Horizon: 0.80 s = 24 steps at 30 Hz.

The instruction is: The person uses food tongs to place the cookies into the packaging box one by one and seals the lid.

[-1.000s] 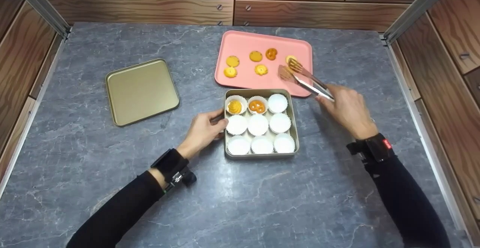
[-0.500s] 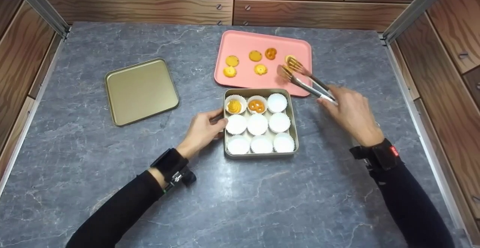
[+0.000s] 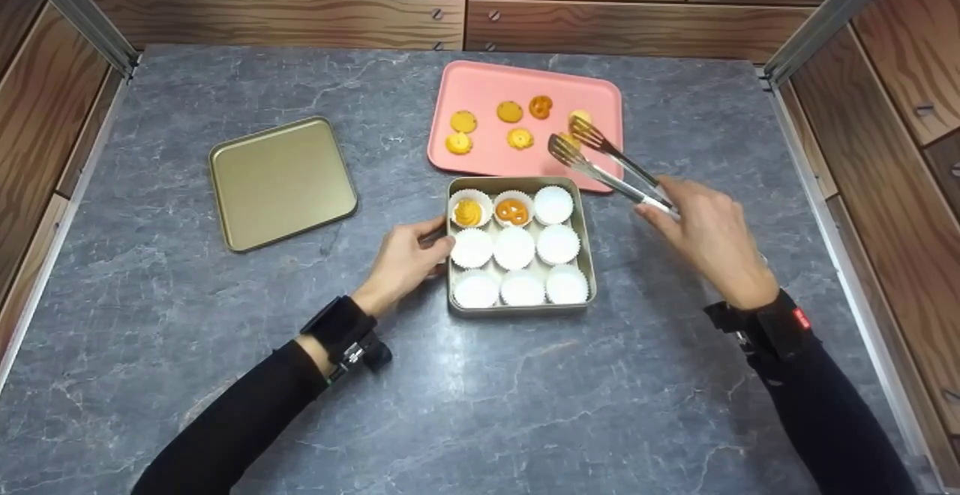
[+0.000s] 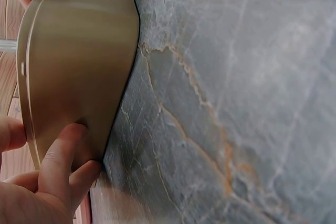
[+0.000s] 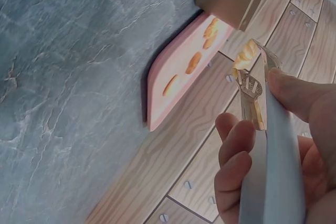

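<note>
My left hand [image 3: 405, 259] holds the left wall of a square gold tin [image 3: 522, 310], thumb at the rim and fingertips against the outer side [image 4: 79, 77]. Inside stand rows of white paper cups [image 3: 514, 247]; one holds a yellow swirl cookie [image 3: 469, 212], another a pretzel-shaped cookie [image 3: 513, 211]. My right hand [image 3: 712, 236] grips metal tongs [image 3: 628, 189], their slotted ends apart over the right part of a pink tray [image 3: 547, 161]. A yellow cookie [image 5: 245, 56] shows between the tong tips in the right wrist view. Another pale yellow cookie [image 3: 580, 117] lies close by.
More cookies lie on the tray: round ones [image 3: 510, 111], a flower-shaped one [image 3: 520, 139] and a pretzel-shaped one [image 3: 541, 106]. A gold lid [image 3: 285, 184] lies on the grey marbled table [image 3: 420, 405] at left. Wood-patterned panels [image 3: 277, 19] border the back and sides.
My right hand has shifted slightly right and toward me, and the tong tips have spread a little wider. The left hand and the tin have stayed in place.
</note>
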Motion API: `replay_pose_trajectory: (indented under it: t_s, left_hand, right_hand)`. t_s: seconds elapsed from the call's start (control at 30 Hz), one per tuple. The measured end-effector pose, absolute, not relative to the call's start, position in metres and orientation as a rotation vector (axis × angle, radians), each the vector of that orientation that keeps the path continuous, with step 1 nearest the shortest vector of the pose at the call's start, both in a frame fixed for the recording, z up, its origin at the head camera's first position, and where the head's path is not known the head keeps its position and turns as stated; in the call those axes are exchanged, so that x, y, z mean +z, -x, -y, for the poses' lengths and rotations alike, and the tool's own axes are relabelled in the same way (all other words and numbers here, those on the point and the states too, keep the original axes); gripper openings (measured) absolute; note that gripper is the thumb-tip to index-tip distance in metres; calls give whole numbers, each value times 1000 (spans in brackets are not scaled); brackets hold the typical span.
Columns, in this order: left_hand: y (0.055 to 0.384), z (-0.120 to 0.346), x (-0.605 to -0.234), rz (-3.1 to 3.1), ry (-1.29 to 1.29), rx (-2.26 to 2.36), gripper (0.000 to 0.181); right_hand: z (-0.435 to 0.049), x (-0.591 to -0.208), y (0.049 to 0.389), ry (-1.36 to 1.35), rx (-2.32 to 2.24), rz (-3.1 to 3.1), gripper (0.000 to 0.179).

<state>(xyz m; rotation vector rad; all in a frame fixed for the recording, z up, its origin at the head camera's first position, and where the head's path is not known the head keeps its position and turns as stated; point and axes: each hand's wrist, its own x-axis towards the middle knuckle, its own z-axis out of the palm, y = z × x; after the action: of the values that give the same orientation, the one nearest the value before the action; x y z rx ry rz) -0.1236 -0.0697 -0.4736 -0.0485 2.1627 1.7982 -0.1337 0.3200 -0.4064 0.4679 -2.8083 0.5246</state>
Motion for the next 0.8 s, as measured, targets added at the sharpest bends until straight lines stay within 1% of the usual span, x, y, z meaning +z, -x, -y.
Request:
replay_pose_trajectory:
  t_s: [0.8]
  left_hand:
    - [124, 70, -473, -2187, 41, 1773, 56]
  right_hand:
    - [-318, -402, 95, -589, 447, 2729, 47]
